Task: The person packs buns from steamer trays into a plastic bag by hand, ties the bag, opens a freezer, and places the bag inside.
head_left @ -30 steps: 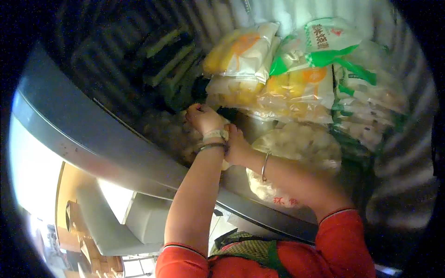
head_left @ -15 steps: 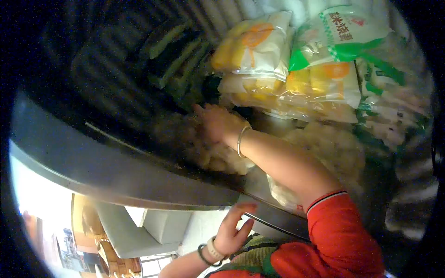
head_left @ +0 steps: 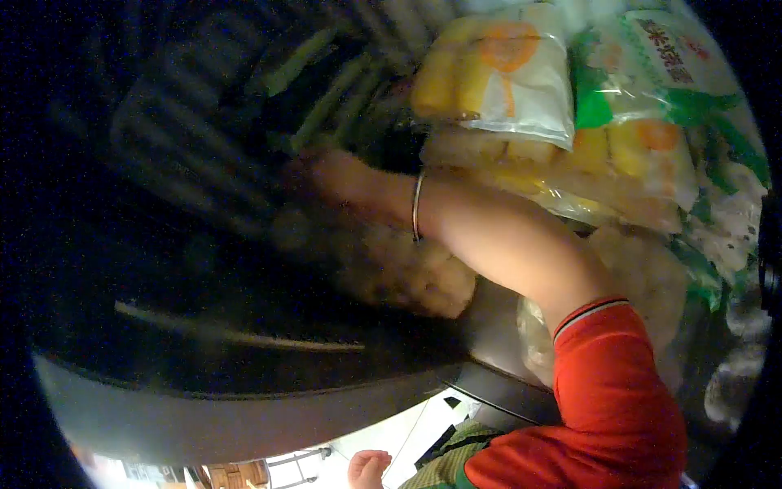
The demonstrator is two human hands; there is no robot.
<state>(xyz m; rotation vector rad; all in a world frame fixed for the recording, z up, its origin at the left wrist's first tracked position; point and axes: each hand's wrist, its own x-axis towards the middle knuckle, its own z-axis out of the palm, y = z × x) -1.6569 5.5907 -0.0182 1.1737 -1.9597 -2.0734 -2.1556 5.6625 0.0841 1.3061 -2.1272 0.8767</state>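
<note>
My right hand reaches deep into a dark freezer chest, a bangle at its wrist. Its fingers are lost in shadow beside stacked dark packs with pale green edges, so their grip cannot be made out. Under the forearm lies a clear bag of pale, lumpy pieces. To the right of the hand are clear and white packs of yellow food with orange print. My left hand hangs outside the freezer at the bottom edge, fingers loosely bent, with nothing seen in it.
The freezer's metal rim runs across below my right arm. Green-and-white printed bags lie at the far right, near frosted ribbed walls. Another bag of pale pieces sits behind the elbow. Wooden furniture shows outside.
My right hand has reached farther left and deeper, into the shadow by the green-edged packs. My left hand has dropped lower in view. The whole view has shifted with the head.
</note>
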